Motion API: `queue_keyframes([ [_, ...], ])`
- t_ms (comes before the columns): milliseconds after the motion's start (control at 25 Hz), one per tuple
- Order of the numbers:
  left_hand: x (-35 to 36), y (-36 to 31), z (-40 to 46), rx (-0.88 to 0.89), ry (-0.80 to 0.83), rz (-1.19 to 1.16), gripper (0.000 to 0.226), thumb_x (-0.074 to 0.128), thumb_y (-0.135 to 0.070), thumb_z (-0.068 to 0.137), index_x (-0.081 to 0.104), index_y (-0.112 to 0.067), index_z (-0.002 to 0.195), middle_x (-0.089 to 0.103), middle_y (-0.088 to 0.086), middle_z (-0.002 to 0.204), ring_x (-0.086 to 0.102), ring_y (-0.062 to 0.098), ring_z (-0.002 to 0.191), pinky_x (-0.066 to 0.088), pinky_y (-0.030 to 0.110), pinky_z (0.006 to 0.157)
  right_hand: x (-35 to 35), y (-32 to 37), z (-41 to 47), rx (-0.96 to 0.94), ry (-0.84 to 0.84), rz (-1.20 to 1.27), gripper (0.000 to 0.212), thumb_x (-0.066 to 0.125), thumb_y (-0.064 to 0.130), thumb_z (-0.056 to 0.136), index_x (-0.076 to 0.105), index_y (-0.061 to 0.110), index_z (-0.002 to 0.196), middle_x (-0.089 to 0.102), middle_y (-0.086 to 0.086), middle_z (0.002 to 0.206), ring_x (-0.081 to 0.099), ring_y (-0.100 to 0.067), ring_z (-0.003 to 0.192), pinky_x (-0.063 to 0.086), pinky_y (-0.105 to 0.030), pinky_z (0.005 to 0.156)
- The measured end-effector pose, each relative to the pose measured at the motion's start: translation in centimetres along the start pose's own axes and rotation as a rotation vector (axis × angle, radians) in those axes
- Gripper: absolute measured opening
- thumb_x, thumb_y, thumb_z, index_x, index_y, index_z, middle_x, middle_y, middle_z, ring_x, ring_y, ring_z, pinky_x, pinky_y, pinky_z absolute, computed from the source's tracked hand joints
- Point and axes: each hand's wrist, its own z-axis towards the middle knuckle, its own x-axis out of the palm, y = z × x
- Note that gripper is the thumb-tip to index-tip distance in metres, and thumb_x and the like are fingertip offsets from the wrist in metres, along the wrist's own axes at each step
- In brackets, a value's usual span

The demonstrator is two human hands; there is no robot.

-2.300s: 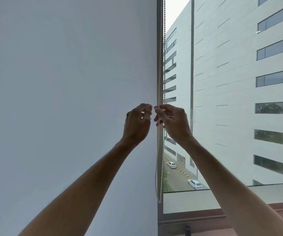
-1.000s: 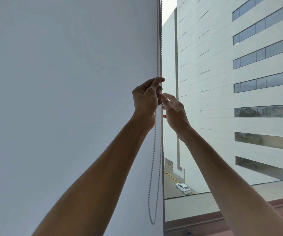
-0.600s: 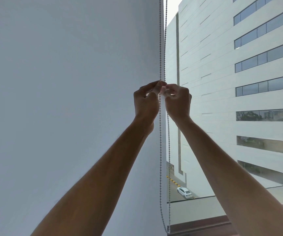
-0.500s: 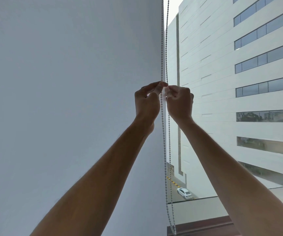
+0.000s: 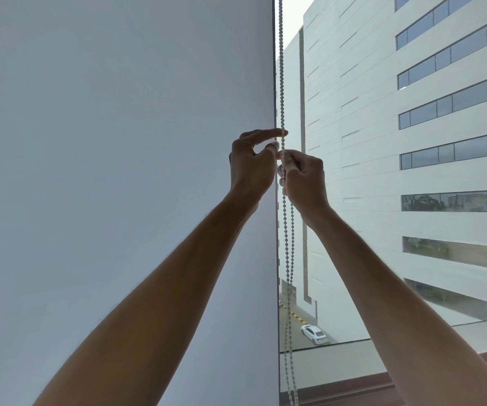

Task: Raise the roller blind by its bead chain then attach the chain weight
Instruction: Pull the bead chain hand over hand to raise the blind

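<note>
Change since half a second ago: the left hand (image 5: 251,164) has loosened; its forefinger now stretches level toward the chain instead of pinching beside the right, while the right hand (image 5: 302,177) stays closed in much the same place.
Right grip: clenched around the bead chain (image 5: 287,244), with something small and pale at its fingertips; whether that is the chain weight I cannot tell.
Left grip: released, forefinger tip touching the chain just above the right fist, thumb beneath and apart.
Chain axis: vertical, two strands running close together from the top of the view, through the hands, down past the sill (image 5: 353,382).
Key relation: the chain lies straight above and below the right grip; the left hand is beside it, slightly higher, so either hand can take it.
Roller blind (image 5: 119,142): fabric fills the left of the view, its edge just left of the chain; seemingly not yet raised.
Far: glass, a pale building (image 5: 382,142) outside.
</note>
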Motion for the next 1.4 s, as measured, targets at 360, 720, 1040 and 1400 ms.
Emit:
queue_keyframes([
  [360, 1.7, -1.0, 3.1, -0.231, -0.013, -0.311, 0.019, 0.055, -0.011, 0.1, 0.074, -0.006, 0.099, 0.06, 0.003, 0.068, 0.051, 0.012, 0.056, 0.042, 0.019, 0.045, -0.1, 0.5, -2.1, -0.06, 0.08, 0.057, 0.028, 0.049, 0.009, 0.102, 0.074, 0.009, 0.09, 0.056, 0.012, 0.051, 0.044, -0.019, 0.048, 0.038, -0.032, 0.054],
  [720, 2.4, -0.2, 2.1, -0.177, 0.014, -0.357, 0.023, 0.051, -0.002, 0.099, 0.072, 0.0, 0.092, 0.047, 0.001, 0.058, 0.037, 0.007, 0.046, 0.032, 0.017, 0.045, -1.1, -0.1, -2.9, -0.077, 0.138, 0.095, 0.052, 0.047, 0.001, 0.1, 0.059, 0.033, 0.061, 0.046, 0.015, 0.041, 0.035, -0.015, 0.046, 0.029, -0.03, 0.053],
  [1040, 2.1, 1.9, -0.5, -0.204, 0.012, -0.315, 0.03, 0.047, 0.001, 0.096, 0.073, -0.008, 0.085, 0.048, 0.0, 0.058, 0.035, 0.005, 0.042, 0.029, 0.016, 0.039, -1.3, -2.0, -5.6, -0.096, 0.166, 0.06, 0.045, 0.047, -0.001, 0.099, 0.056, 0.015, 0.059, 0.043, -0.007, 0.05, 0.034, -0.019, 0.05, 0.028, -0.03, 0.052],
  [1400, 0.9, 5.2, -6.5, -0.293, 0.043, -0.341, 0.027, 0.054, -0.005, 0.098, 0.072, -0.011, 0.08, 0.045, -0.007, 0.05, 0.031, 0.006, 0.04, 0.026, 0.017, 0.04, -2.4, -4.4, -12.0, 0.001, 0.249, 0.069, 0.055, 0.05, 0.002, 0.099, 0.053, 0.034, 0.055, 0.037, 0.01, 0.045, 0.027, -0.006, 0.045, 0.024, -0.022, 0.048],
])
